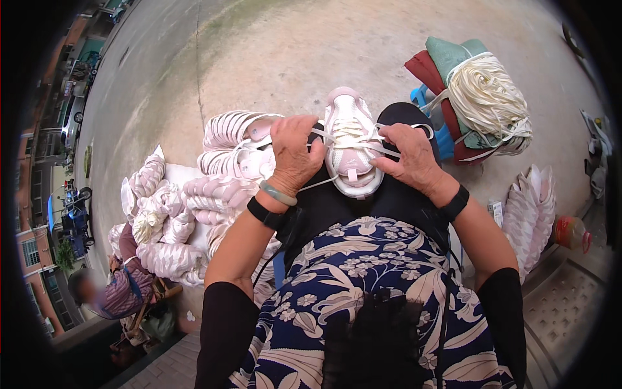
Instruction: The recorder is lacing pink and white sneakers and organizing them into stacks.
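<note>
A pale pink and white sneaker rests between my black-clad thighs, its toe pointing away from me. White shoelace runs back and forth over its tongue, and loose lengths spread to both sides near the ankle opening. My left hand is closed on the lace at the shoe's left side, thumb and fingers pinched. On the other side, my right hand pinches the lace, its thumb close to the collar. One loose lace end hangs below my left hand. A loop of lace stands out past my right fingers.
Striped pink-white shoes or uppers lie beside my left knee, with bundled piles farther left. A hank of cream laces tops red and green cloth at right. Nearby are stacked pink pieces and a bottle. A person sits far left.
</note>
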`<state>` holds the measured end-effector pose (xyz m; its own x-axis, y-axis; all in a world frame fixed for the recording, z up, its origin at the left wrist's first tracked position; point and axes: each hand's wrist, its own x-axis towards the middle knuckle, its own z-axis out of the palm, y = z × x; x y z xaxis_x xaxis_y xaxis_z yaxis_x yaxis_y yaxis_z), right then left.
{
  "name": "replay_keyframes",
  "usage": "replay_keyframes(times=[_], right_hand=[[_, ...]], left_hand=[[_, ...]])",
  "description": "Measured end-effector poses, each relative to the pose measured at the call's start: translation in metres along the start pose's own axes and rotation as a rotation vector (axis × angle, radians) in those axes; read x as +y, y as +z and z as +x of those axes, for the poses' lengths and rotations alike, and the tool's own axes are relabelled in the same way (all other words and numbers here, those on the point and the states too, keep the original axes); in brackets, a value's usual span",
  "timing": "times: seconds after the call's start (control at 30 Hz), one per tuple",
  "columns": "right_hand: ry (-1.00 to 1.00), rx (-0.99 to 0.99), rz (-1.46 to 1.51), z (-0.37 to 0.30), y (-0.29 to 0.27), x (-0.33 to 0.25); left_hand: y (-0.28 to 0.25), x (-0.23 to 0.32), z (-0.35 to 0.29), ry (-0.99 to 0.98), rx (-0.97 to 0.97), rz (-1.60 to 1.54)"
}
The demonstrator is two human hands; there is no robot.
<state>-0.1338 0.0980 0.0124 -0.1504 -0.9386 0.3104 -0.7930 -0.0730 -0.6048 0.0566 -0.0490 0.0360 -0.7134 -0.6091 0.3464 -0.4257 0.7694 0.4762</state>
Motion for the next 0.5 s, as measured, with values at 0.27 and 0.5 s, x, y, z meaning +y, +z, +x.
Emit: replay_keyframes(times=[0.27, 0.5], right_hand=[[-0.037, -0.044, -0.005, 0.006, 0.017, -0.003], [0.034, -0.005, 0.117, 0.006, 0.017, -0.007]], left_hand=[[0.03, 0.029, -0.002, 0.245, -0.081, -0.038], [0.049, 0.023, -0.005, 0.166, -0.082, -0.19]])
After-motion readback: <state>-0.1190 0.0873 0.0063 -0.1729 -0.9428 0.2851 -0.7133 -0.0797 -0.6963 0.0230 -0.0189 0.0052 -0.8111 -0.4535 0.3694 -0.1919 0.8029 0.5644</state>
